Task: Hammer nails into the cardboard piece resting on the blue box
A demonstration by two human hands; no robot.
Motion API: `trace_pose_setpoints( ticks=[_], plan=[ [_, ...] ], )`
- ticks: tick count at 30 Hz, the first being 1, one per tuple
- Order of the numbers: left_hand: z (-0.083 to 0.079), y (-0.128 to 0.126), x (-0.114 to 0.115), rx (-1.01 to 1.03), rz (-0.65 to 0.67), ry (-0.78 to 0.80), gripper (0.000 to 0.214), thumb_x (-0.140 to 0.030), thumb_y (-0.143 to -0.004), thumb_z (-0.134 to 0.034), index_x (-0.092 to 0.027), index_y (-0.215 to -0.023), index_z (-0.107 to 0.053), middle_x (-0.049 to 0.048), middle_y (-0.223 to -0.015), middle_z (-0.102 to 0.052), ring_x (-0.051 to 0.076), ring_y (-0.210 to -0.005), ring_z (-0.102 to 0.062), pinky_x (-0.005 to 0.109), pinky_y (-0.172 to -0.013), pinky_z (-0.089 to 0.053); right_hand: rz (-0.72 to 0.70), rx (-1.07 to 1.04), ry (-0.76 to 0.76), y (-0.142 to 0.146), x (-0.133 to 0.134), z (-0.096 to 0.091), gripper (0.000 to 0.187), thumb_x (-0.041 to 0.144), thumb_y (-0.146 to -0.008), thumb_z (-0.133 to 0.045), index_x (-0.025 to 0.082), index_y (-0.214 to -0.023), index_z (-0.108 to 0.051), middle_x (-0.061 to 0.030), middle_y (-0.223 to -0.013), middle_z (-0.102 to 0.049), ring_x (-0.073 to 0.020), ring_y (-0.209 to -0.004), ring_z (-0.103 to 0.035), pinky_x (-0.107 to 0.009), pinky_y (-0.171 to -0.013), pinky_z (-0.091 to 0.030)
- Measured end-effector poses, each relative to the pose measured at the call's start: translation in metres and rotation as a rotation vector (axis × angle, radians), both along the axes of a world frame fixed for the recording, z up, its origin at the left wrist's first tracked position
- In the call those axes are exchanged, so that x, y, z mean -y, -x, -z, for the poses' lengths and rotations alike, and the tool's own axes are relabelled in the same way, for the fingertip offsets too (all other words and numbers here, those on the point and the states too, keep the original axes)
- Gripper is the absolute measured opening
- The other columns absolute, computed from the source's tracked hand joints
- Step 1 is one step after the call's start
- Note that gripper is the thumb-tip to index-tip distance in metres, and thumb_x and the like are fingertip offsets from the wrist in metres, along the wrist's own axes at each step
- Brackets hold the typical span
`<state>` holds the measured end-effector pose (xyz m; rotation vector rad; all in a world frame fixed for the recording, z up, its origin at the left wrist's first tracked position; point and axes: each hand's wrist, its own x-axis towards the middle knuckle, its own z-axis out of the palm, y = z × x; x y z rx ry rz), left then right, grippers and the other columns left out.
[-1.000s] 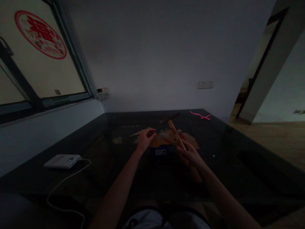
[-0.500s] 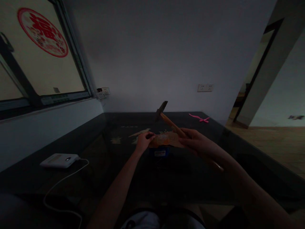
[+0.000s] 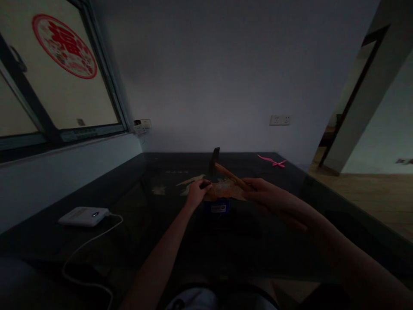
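Observation:
My right hand is closed round the wooden handle of a hammer, whose dark head hangs just above and beside my left hand. My left hand pinches something small and dark that I cannot make out, at the left edge of a brownish heap of material. The heap rests on a blue container with a white label on the dark table.
A white power bank with a white cable lies at the left of the table. A pink ribbon lies at the far right corner. Light scraps lie behind my left hand. A window and wall close the left side.
The hammer head rose from a flat position over the heap, then came down towards my left hand. My left hand stayed pinched at the heap's left edge.

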<state>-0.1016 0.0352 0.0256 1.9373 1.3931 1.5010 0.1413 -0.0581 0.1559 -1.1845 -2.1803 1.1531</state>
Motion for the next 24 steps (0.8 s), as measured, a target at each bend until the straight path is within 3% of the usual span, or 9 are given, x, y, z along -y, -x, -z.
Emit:
trace_pose_setpoints(
  ticks=[8,15,21,24],
  plan=[
    [-0.004,-0.001,0.005,-0.108,-0.033,0.029,0.012,-0.016,-0.070,-0.065,-0.014,-0.081,-0.067,0.0065,-0.082,-0.069,0.019,-0.077,-0.063,0.031,-0.073,-0.049,-0.048,0.061,-0.018,0.003,-0.006,0.014,0.042,0.026,-0.077,-0.051,0.014,-0.118,-0.051,0.0036,-0.065,-0.051,-0.0058,-0.042,-0.040,-0.018,-0.038,-0.033],
    [-0.003,-0.001,0.004,-0.099,-0.029,0.000,0.010,-0.017,-0.071,-0.065,-0.016,-0.081,-0.066,0.0052,-0.084,-0.069,0.018,-0.081,-0.063,0.031,-0.077,-0.048,-0.016,0.011,-0.045,0.001,-0.002,0.008,0.040,0.029,-0.079,-0.050,0.014,-0.116,-0.050,0.0059,-0.058,-0.045,-0.0051,-0.038,-0.036,-0.017,-0.035,-0.032],
    [-0.001,0.001,0.003,-0.123,-0.017,0.007,0.011,-0.019,-0.071,-0.064,-0.016,-0.082,-0.067,0.0053,-0.083,-0.069,0.019,-0.078,-0.063,0.031,-0.073,-0.048,-0.045,0.017,-0.079,0.001,-0.007,0.021,0.043,0.023,-0.075,-0.053,0.015,-0.118,-0.053,0.0001,-0.071,-0.056,-0.0079,-0.048,-0.045,-0.019,-0.042,-0.036],
    [-0.001,0.001,0.004,-0.092,0.000,0.001,0.010,-0.018,-0.071,-0.064,-0.016,-0.080,-0.066,0.0048,-0.082,-0.069,0.018,-0.078,-0.063,0.030,-0.074,-0.049,-0.046,-0.001,-0.082,0.000,-0.006,0.018,0.043,0.023,-0.076,-0.052,0.015,-0.118,-0.052,0.0007,-0.068,-0.056,-0.0078,-0.047,-0.044,-0.019,-0.042,-0.035]
  ],
)
